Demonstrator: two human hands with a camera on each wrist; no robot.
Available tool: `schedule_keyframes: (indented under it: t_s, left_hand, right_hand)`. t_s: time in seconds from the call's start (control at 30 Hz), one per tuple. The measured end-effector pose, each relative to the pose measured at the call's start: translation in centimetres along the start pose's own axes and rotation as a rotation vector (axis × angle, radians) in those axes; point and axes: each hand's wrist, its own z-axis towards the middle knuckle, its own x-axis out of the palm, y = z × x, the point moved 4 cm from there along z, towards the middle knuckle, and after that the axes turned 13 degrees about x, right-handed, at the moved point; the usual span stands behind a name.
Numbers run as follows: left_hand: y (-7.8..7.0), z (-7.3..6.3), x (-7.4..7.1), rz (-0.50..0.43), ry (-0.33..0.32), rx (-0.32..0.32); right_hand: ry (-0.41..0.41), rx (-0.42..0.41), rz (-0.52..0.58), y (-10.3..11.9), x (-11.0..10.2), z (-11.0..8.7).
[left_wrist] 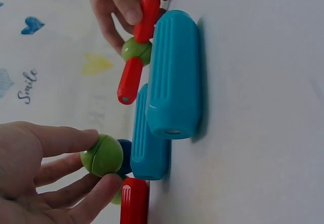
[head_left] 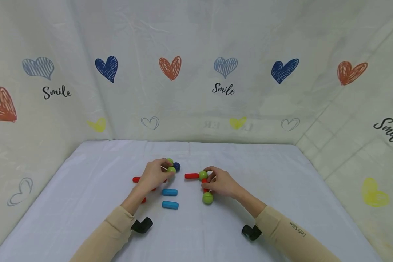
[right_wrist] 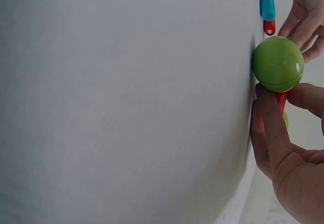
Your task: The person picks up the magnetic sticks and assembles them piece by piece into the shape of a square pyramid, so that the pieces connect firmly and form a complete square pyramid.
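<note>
My left hand (head_left: 153, 175) pinches a green ball (left_wrist: 102, 155) between thumb and finger. Beside it lie a dark blue ball (head_left: 176, 167) and a second green ball (head_left: 170, 160). My right hand (head_left: 222, 182) holds a red stick (head_left: 205, 185) of a joined piece. This stick runs between a near green ball (head_left: 207, 198) and a far green ball (head_left: 203, 175), from which another red stick (head_left: 191, 176) points left. In the right wrist view, the near green ball (right_wrist: 278, 63) stands in front of the fingers and hides part of the held stick.
Two blue sticks, one farther (head_left: 169, 192) and one nearer (head_left: 170, 205), lie between the hands. Several red sticks (head_left: 136, 179) are partly hidden under the left hand and forearm. Black devices (head_left: 142, 225) sit at both wrists. A heart-printed curtain (head_left: 196, 109) hangs behind the white table (head_left: 249, 160).
</note>
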Motion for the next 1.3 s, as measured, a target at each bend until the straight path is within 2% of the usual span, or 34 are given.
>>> schedule_keyframes:
  t_s: [0.17, 0.43, 0.63, 1.3]
  left_hand:
    - [-0.1, 0.0, 0.4, -0.045, 0.003, 0.004]
    - [-1.1, 0.1, 1.3, -0.034, 0.045, 0.004]
    - [-1.5, 0.2, 2.0, -0.023, 0.073, 0.056]
    - [-1.3, 0.3, 2.7, -0.01, 0.095, 0.103]
  right_hand:
    - [0.0, 0.003, 0.007, 0.0, 0.0, 0.0]
    - [0.0, 0.008, 0.003, 0.0, 0.0, 0.0]
    - [0.001, -0.002, 0.003, 0.0, 0.0, 0.0]
    - [0.02, 0.0, 0.0, -0.1, -0.1, 0.1]
